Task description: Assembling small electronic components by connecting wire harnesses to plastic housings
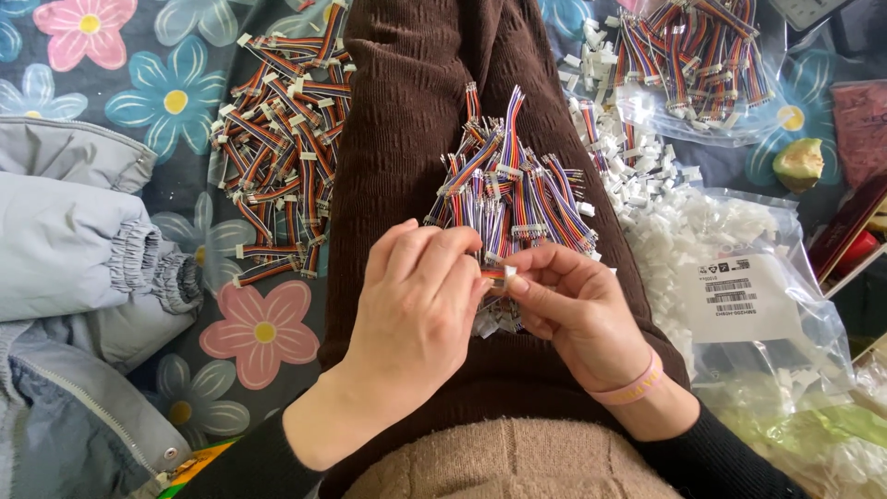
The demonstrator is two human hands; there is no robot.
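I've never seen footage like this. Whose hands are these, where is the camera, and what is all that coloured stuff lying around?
There is no machine here: a person wears a camera on the head, so the one picture looks down at their own lap and two bare hands. The left hand and the right hand, which has a pink wristband, pinch a short striped multicoloured ribbon cable between the fingertips of both. A loose heap of similar cables lies on the dark brown knitted skirt. On the flowered blanket lies a pile of cables with white end pieces; on the other side are small white plastic connectors and clear plastic bags. A grey padded jacket lies at the edge.
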